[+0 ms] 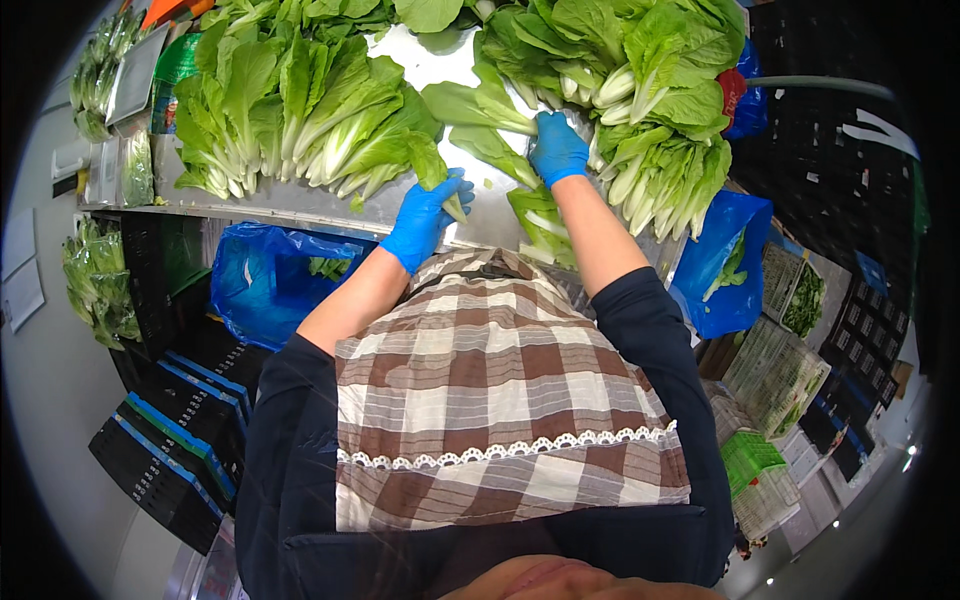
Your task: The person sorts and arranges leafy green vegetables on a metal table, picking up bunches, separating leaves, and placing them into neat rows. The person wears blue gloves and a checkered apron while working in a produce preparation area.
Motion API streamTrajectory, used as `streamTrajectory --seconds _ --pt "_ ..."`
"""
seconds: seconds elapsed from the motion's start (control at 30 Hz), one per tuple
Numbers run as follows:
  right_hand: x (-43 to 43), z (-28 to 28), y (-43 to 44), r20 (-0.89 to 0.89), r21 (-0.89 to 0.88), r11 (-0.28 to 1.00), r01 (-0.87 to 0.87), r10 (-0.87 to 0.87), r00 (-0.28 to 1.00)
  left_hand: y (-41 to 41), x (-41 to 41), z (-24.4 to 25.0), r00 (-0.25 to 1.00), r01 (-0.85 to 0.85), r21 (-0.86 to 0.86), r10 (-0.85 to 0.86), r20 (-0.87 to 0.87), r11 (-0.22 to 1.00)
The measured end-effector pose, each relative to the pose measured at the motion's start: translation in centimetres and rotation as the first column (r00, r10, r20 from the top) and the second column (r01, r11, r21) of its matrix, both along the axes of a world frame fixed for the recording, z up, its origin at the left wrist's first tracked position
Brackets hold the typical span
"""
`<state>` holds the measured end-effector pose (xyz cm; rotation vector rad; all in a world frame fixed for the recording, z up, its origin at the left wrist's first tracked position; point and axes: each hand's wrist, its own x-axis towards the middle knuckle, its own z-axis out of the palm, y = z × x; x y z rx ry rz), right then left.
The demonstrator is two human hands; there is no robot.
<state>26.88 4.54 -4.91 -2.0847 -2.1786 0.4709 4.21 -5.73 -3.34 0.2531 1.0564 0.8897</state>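
My left hand [421, 220], in a blue glove, holds a single leafy green [427, 160] near the front edge of the metal worktable [360, 212]. Its pale stem end sticks out below my fingers. My right hand [559, 148], gloved alike, is closed around the pale base of another leafy green [469, 106], whose leaf points left. Just below that lies a loose leaf [491, 154], its stem end close to my right wrist. More loose leaves [544, 225] lie at the table edge by my right forearm. My right fingertips are partly hidden.
Leafy greens with white stems form a left pile [300, 120] and a right pile [637, 82]. Blue plastic bags hang open below at left [247, 281] and right [739, 300]. Black crates [165, 450] stand at lower left; bagged greens [97, 285] are farther left.
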Motion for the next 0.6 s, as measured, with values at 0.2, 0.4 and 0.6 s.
streamTrajectory --seconds 0.2,0.4,0.6 --pt "1.8 -0.4 -4.3 -0.659 -0.337 0.936 0.100 -0.311 0.685 -0.1 0.0 0.2 0.991 -0.065 -0.049 0.071 0.116 0.997" --pt "0.7 4.7 -9.0 -0.823 -0.462 0.883 0.085 -0.462 0.330 0.7 2.2 1.9 0.992 0.023 0.001 -0.023 0.121 1.000" --pt "-1.7 4.0 -11.9 -0.835 -0.272 0.958 0.095 -0.284 0.472 1.2 4.1 3.6 0.994 0.089 0.123 -0.096 0.055 0.988"
